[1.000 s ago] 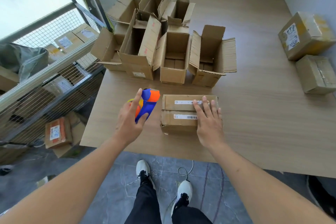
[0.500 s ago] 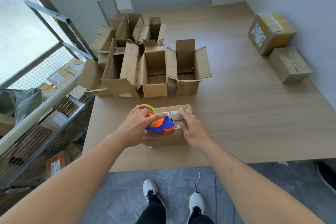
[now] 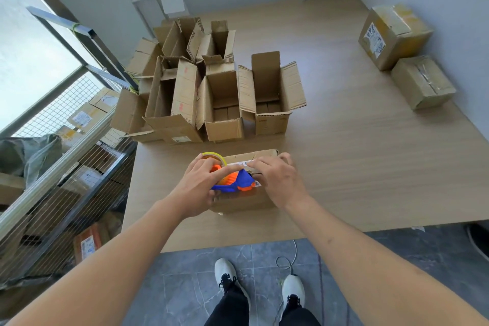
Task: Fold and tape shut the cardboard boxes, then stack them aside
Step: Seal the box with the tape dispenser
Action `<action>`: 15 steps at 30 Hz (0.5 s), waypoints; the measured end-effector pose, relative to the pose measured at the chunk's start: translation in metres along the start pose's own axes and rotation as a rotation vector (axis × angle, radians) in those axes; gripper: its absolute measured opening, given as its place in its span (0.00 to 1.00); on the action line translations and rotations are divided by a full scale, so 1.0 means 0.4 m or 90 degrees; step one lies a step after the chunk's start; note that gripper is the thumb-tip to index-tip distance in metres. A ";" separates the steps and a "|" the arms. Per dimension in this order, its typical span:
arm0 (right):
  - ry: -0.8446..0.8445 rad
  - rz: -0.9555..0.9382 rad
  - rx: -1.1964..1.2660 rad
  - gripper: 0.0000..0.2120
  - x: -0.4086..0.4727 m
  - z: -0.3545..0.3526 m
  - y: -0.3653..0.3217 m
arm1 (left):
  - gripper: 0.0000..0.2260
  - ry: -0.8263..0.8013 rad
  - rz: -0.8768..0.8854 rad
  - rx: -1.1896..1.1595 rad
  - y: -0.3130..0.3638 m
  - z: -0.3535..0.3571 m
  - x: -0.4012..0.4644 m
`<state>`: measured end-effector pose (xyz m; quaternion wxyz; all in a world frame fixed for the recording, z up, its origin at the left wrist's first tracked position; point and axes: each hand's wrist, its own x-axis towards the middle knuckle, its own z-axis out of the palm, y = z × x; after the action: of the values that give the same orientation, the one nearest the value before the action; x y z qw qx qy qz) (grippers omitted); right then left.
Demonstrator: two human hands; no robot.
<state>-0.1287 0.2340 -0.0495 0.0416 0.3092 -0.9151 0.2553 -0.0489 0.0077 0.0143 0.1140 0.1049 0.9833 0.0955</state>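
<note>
While the seam is not yet sealed: best to press both flaps flat before drawing any tape across.
Left hand (image 3: 197, 188): curled round the blue and orange plastic tape dispenser (image 3: 232, 181), holding it low on the lid, yellowish tape roll (image 3: 213, 155) at the far-left end.
Right hand (image 3: 277, 180): fingers fairly straight, bearing down on the lid; not gripping, only pressing.
Small brown cardboard box with white barcode labels (image 3: 243, 200): near the front edge of the pale wooden table (image 3: 357, 167), flaps folded shut, both hands on top.
Advice for the step: keep the dispenser mouth square to the seam, anchor the tape end over one side wall, pull along the seam in one steady stroke, keep the pressing fingers just clear of the cutter.
Risk: flaps likely to spring up if pressure lifts early; tape likely to wrinkle if run at a slant.
Cluster of open brown cardboard boxes (image 3: 222, 103): beyond the closed box, flaps upright, not yet folded.
Two taped brown cardboard boxes (image 3: 407, 61): far right by the wall, well apart, probably the stacking place.
</note>
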 end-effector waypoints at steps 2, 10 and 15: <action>-0.030 -0.004 0.058 0.11 0.000 0.001 -0.005 | 0.42 -0.005 -0.002 -0.005 -0.003 0.005 -0.001; -0.059 0.046 0.129 0.06 0.016 -0.010 -0.010 | 0.40 -0.001 -0.026 0.002 -0.009 0.010 -0.011; -0.054 0.096 0.095 0.07 0.020 -0.020 -0.022 | 0.27 0.074 -0.042 0.017 0.017 0.018 -0.009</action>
<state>-0.1306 0.2277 -0.0367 -0.0396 0.2520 -0.9153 0.3116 -0.0422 0.0147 0.0096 0.0585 0.0684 0.9923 0.0848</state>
